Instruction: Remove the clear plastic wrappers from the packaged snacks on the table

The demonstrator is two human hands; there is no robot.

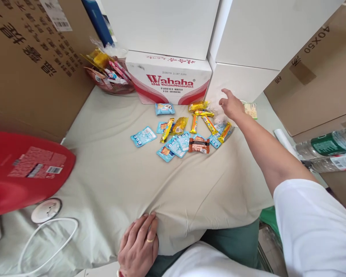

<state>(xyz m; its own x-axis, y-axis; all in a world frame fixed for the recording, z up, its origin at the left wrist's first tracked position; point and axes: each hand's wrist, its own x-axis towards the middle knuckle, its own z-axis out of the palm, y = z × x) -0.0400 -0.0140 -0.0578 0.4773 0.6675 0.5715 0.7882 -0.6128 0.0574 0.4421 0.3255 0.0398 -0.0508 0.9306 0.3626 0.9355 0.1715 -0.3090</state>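
Observation:
My left hand [138,246] lies flat on the cloth at the near edge, with a ring on one finger and nothing in its grip. Stretched far forward, my right hand [232,105] is open, its index finger extended and the thumb side apart. Just left of it is a crumpled clear plastic bag [220,116]. Beside that, several yellow snack sticks [209,125] lie scattered. Several blue snack packets [144,136] spread across the middle, with a brown wrapped snack [199,146] at the front. A yellow packet [179,125] and a blue-white packet [164,109] lie further back.
A Wahaha water carton [173,79] stands against white cabinets [164,27]. Behind left is a basket of snacks [111,75]. Cardboard boxes [31,77] flank both sides. A red container [25,173], white cable [49,250] and round badge [46,210] sit left; plastic bottles [328,144] lie right.

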